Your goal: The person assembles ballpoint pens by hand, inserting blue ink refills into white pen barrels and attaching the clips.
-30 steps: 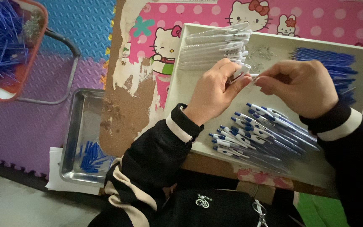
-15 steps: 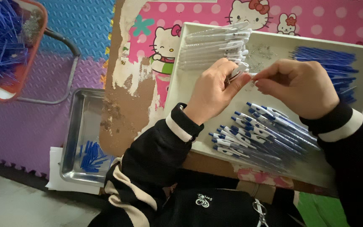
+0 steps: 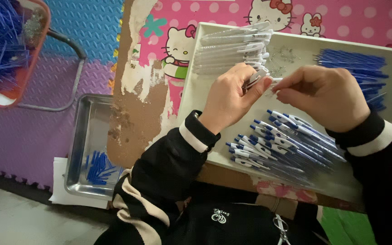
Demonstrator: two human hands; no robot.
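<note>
My left hand [image 3: 232,97] grips a clear pen barrel [image 3: 256,78] over a white tray [image 3: 191,90]. My right hand [image 3: 325,97] pinches a small part at the barrel's tip; the part itself is too small to make out. A pile of assembled blue-and-white pens [image 3: 282,140] lies in the tray just below both hands. Empty clear pen barrels [image 3: 232,47] are stacked at the tray's far left. Blue refills [image 3: 357,68] lie at its far right, with small metal springs [image 3: 284,56] between them.
The tray sits on a worn table with a pink cartoon-cat covering [image 3: 341,20]. A metal tray [image 3: 85,149] with a few blue parts [image 3: 97,165] rests on the foam floor mat at left. A red bin [image 3: 10,50] of blue refills stands on a stool at upper left.
Both hands stay over the tray with only slight finger movement at the pen barrel's tip. Nothing else has moved.
</note>
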